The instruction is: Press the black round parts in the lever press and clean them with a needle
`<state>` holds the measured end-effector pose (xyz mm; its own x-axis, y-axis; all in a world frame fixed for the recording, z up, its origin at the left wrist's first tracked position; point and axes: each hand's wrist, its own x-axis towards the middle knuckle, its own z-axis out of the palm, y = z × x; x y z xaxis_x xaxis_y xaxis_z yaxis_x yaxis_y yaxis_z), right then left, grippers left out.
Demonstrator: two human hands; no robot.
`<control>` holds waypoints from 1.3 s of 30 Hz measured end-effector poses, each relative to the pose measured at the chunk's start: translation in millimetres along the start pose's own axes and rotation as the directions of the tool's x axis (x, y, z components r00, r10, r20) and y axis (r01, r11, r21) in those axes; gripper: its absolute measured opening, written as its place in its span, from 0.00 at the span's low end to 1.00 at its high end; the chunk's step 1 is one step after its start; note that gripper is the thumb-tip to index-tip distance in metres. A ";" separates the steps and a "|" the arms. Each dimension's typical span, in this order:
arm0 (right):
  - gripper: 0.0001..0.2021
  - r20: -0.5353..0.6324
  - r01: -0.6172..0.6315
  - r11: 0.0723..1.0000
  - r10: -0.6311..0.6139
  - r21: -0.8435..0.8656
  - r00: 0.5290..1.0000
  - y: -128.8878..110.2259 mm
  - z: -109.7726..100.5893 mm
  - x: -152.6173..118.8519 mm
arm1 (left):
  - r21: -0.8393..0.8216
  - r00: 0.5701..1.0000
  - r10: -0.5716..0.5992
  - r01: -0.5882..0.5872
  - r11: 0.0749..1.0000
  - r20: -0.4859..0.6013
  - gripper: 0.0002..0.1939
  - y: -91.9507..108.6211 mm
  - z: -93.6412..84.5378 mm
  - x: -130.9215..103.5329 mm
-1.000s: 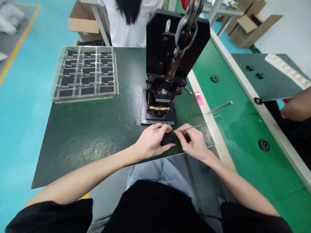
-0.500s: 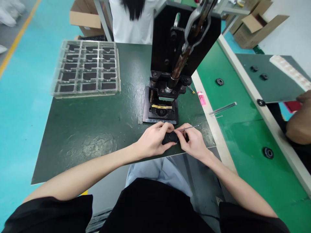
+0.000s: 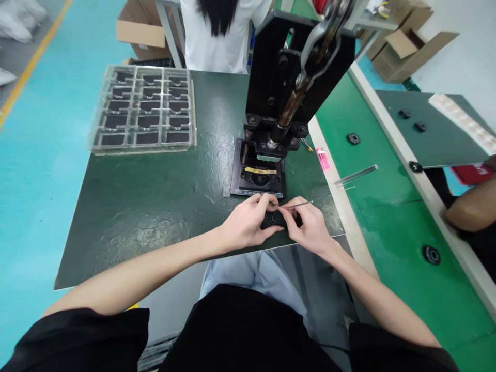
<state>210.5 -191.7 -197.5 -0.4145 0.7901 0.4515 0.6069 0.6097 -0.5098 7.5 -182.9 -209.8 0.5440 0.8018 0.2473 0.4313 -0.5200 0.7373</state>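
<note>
A small black part with a rounded middle is gripped in my left hand, its thumb along the near side and the fingers curled over the far side. My right hand pinches a thin dark stick, whose outer end sticks out to the right past the fingers. Both hands' fingertips meet at the far edge of the part; what lies between them is too small to make out. Just beyond my hands stands a black hand press, with a yellow strip across its base fixture.
Clear plastic trays holding dark pieces are stacked at the left of the dark green table. Along the right runs a green belt with black parts and thin strips. One co-worker's arm is at far right; another person sits behind.
The view has shifted slightly, so the surroundings appear a little further right. My hands keep nearly the same grip on the part and stick. The co-worker's arm at right has moved slightly left.
</note>
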 end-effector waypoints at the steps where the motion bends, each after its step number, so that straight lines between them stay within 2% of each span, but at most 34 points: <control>1: 0.05 -0.007 -0.010 1.000 0.010 0.007 1.000 -0.3 -0.8 0.1 | 0.002 1.000 0.001 -0.001 1.000 -0.004 0.25 0.0 0.0 -0.1; 10: 0.07 -0.096 -0.063 0.998 0.064 0.008 0.993 -1.7 -11.9 5.5 | -0.002 1.000 -0.019 0.019 1.000 -0.010 0.25 0.9 0.6 -0.8; 17: 0.06 -0.039 -0.012 1.000 0.012 0.001 0.999 -1.0 -7.1 2.3 | 0.011 1.000 -0.009 0.009 1.000 -0.001 0.24 0.6 1.5 -1.5; 20: 0.06 -0.061 -0.031 0.999 0.032 0.011 0.998 -2.2 -7.7 5.2 | 0.013 1.000 -0.006 0.006 1.000 -0.005 0.24 -0.2 2.6 -2.4; 24: 0.06 -0.169 -0.046 0.998 0.054 0.048 0.984 -1.8 -3.1 27.8 | 0.026 1.000 0.012 -0.012 1.000 -0.013 0.25 -1.6 3.7 -3.4; 30: 0.10 -0.217 -0.015 0.996 0.034 0.086 0.976 18.7 25.0 74.3 | 0.041 1.000 0.017 -0.017 0.999 -0.021 0.23 -3.0 4.8 -3.4; 35: 0.12 -0.196 -0.066 0.995 0.079 0.071 0.977 29.0 38.2 82.3 | 0.046 1.000 0.024 -0.023 0.999 -0.019 0.23 -3.3 4.9 -3.2; 39: 0.12 -0.241 -0.054 0.993 0.077 0.103 0.967 19.7 30.5 78.6 | 0.051 0.999 0.028 -0.027 0.998 -0.021 0.23 -3.0 4.2 -3.1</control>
<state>169.1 -115.7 -194.4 -0.1907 0.7965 0.5738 0.5552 0.5695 -0.6061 7.6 -185.0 -215.4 0.5405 0.7929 0.2814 0.4528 -0.5560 0.6970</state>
